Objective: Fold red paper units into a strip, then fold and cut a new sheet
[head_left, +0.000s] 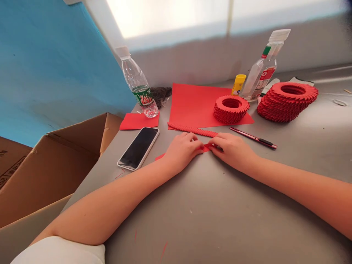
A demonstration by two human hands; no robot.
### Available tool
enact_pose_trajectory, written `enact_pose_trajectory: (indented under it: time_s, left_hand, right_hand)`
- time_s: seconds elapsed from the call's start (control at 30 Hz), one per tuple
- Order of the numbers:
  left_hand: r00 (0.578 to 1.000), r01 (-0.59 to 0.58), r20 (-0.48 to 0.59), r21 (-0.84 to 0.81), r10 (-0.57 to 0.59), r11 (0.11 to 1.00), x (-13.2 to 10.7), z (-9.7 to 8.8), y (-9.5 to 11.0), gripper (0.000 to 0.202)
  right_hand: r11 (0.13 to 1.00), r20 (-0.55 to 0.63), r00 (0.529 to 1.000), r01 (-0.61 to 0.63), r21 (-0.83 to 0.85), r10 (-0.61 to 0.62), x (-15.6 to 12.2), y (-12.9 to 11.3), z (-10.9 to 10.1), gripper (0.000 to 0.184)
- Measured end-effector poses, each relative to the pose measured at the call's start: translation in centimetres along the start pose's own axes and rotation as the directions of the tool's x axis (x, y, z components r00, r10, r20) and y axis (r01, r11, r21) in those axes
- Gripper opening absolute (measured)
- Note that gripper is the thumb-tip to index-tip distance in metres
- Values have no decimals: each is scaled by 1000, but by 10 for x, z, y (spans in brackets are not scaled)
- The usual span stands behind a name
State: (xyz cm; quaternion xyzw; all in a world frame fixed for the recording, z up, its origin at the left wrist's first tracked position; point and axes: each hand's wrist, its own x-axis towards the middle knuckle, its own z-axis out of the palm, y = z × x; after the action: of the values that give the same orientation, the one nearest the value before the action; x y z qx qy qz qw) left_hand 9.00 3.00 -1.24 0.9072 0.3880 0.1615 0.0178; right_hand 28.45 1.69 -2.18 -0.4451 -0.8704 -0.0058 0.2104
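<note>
Head view: a red paper piece (206,148) is held at the table edge nearest the camera, pinched between the curled fingers of the left hand (181,152) and the right hand (232,150), its middle showing in the narrow gap between them. Both hands are closed on it, though the exact grip is partly hidden by the fingers. A red corner (160,157) is seen just past the left hand. A folded red paper strip (192,130) is laid just beyond the fingers, on the near edge of a red paper sheet (192,104). A red-handled craft knife (253,138) is placed beside the right hand. A small folded-paper ring (231,109) is set on the sheet, with a larger ring (287,102) to its right. A glue stick (238,84) and a clear plastic bottle (264,69) are stood behind them. A smartphone (139,148) is left near the left forearm, and a water bottle (137,82) is stood on a red paper square (139,121) on the grey table (220,220), beside a cardboard box (71,157).
</note>
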Motion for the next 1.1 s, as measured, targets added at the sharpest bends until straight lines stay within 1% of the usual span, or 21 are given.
enact_pose_trajectory:
  time_s: [0.07,0.13,0.2,0.27,0.37,0.43,0.47,0.5,0.6,0.67,0.77,0.87,1.1]
  left_hand:
    - [1000,10,12,12,-10,1000,0,-1,0,22]
    - [999,19,26,20,-19,1000,0,-1,1,22]
    - [999,16,30,20,-16,1000,0,-2,1,23]
    - [1000,11,20,21,-11,1000,0,-2,1,24]
    - [1000,14,22,33,-15,999,1,-3,2,25]
    - [999,22,36,40,-23,999,1,-4,3,26]
    - [999,25,42,40,-26,999,1,-4,3,26]
    - [999,28,46,38,-30,999,1,-4,3,25]
    - [998,45,50,32,-47,998,0,-5,3,24]
    - [997,56,50,32,-58,998,0,-5,2,25]
    - [997,58,54,39,-60,998,0,-6,1,25]
    - [997,62,53,41,-64,997,0,-6,1,25]
    - [997,61,42,20,-61,998,1,-5,1,24]
  right_hand:
    - [997,10,999,54,-59,-53,-1,-2,-1,18]
    - [982,36,991,135,-134,-131,-3,-3,-2,21]
    - [971,59,986,164,-172,-156,-4,-5,-3,21]
    - [986,50,995,94,-139,-88,-3,-7,-3,20]
    - [994,33,995,-95,-47,97,0,-8,-3,16]
    - [988,29,988,-153,-21,153,2,-6,-1,15]
    - [990,16,990,-141,-14,141,2,-5,0,16]
    - [995,-3,995,-104,-10,104,2,-4,2,17]
    - [996,-50,995,85,-28,-87,-1,0,5,20]
    - [978,-57,978,197,-65,-201,-3,2,5,21]
    - [942,-46,946,314,-120,-321,-5,2,1,23]
    - [912,-14,924,374,-166,-382,-4,2,-1,25]
    - [904,-22,922,375,-207,-387,-3,3,1,25]
